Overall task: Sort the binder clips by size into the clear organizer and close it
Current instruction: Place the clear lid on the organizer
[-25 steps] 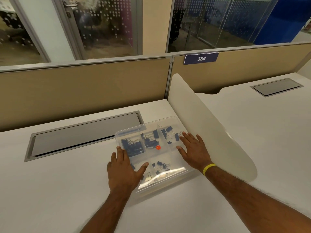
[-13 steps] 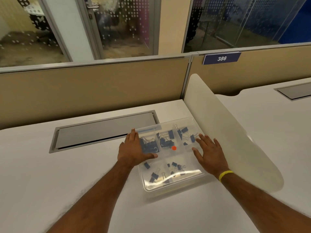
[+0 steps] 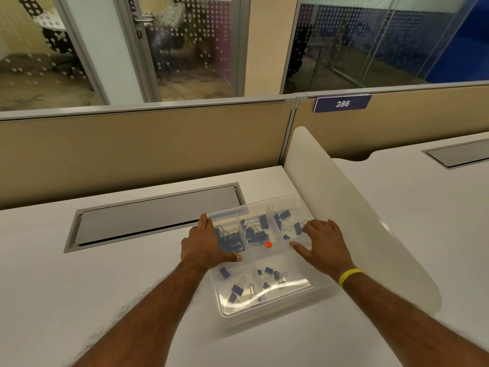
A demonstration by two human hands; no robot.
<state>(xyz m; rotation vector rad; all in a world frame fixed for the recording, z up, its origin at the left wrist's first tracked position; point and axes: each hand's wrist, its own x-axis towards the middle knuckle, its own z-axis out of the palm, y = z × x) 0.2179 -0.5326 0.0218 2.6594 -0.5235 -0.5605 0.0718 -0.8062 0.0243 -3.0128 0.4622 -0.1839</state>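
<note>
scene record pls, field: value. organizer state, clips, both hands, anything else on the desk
organizer: clear organizer on the white desk, lid appears down
contents: blue binder clips in separate compartments, larger in the far row, smaller in the near row
lid mark: orange dot
left hand: flat on the far-left corner of the lid, fingers straight
right hand: flat on the lid's right side, fingers spread; yellow wristband
nearby: grey desk hatch behind, white divider to the right
</note>
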